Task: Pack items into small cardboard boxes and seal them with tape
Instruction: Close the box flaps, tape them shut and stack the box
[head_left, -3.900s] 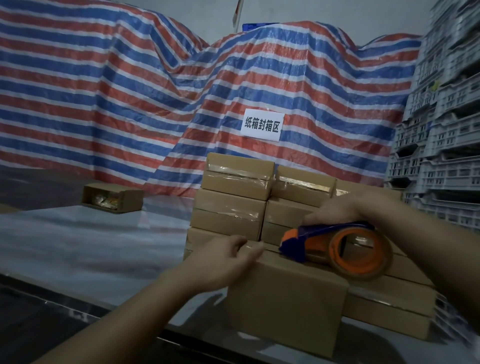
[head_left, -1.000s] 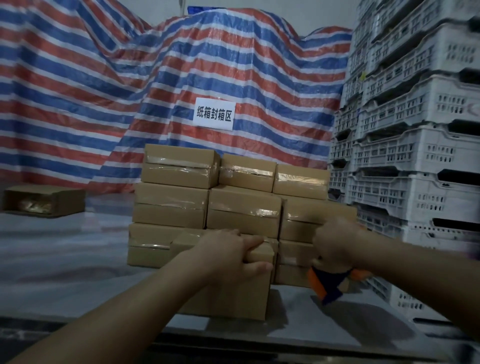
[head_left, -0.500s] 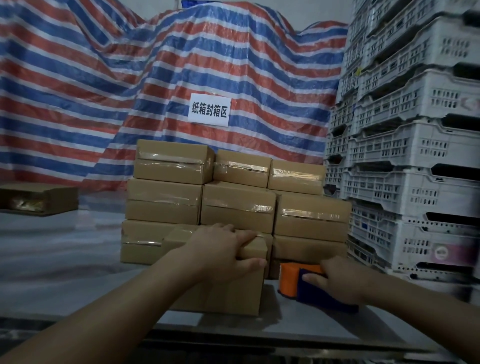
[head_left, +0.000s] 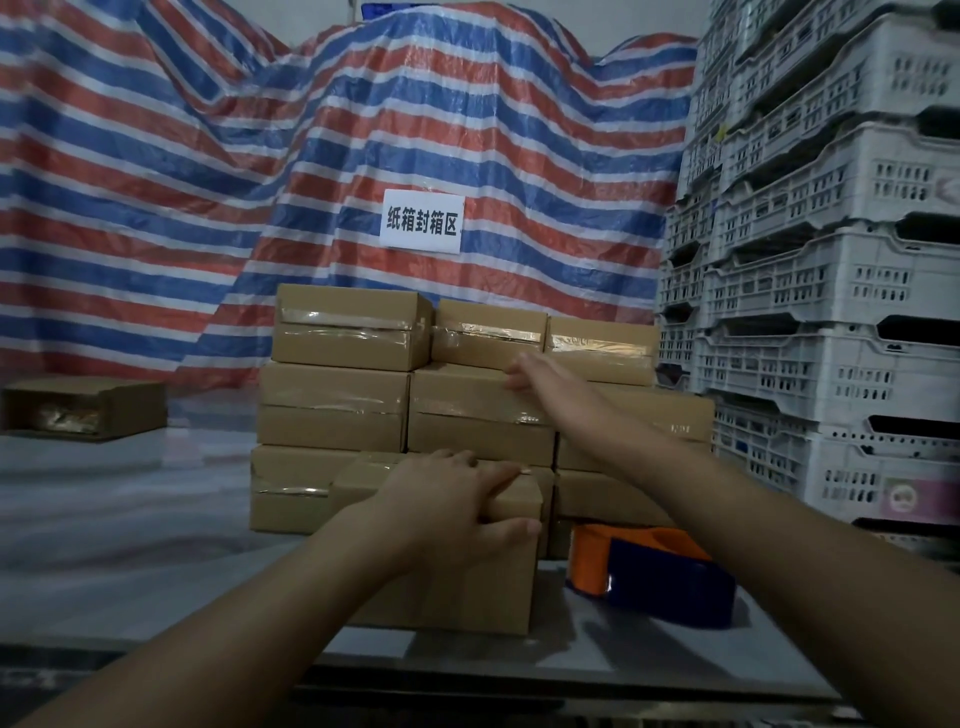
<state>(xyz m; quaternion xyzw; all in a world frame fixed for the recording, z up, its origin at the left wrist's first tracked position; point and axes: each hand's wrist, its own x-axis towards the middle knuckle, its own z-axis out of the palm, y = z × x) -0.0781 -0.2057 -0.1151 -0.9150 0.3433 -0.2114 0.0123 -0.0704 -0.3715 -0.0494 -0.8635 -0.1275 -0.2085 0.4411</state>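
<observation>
A small closed cardboard box (head_left: 467, 587) stands near the table's front edge. My left hand (head_left: 447, 499) grips its top right edge, thumb down the front face. Just right of it the orange and blue tape dispenser (head_left: 654, 571) lies on the table, with no hand on it. My right hand (head_left: 540, 379) reaches forward with straight fingers in front of the stack of taped boxes (head_left: 337, 400), at its second row; whether it touches a box is unclear.
An open box (head_left: 83, 410) with something pale inside sits at the far left on the table (head_left: 130, 519). White plastic crates (head_left: 831, 312) are stacked high on the right. A striped tarpaulin (head_left: 208, 182) with a white sign (head_left: 422, 222) hangs behind.
My right hand has let go of the tape dispenser, which now lies on the table, and has lifted forward towards the stack. My left hand stays on the front box.
</observation>
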